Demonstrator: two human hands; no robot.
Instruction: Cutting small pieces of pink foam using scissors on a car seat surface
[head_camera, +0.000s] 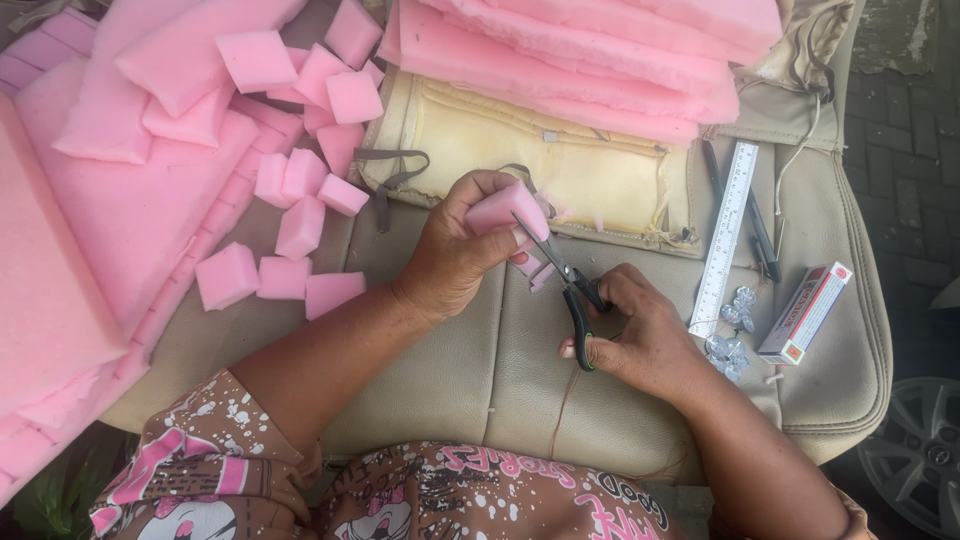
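The left hand (455, 250) is pinching a small pink foam block (507, 208) at its top edge, while the right hand (640, 335) is gripping black-handled scissors (565, 285), blades biting under the block. The foam is looking light, soft and squashy, so a gentle edge hold suits it. Cut foam cubes (290, 230) are lying left, a ruler (727, 235) right, all on a beige seat cover (480, 370).

foam cubes (300, 225) lie left of the hands on the seat cover (480, 370), ruler (727, 235) and small box (806, 312) right.

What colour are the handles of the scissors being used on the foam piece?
Black with green trim on the scissors, seen in the head view, the only view.
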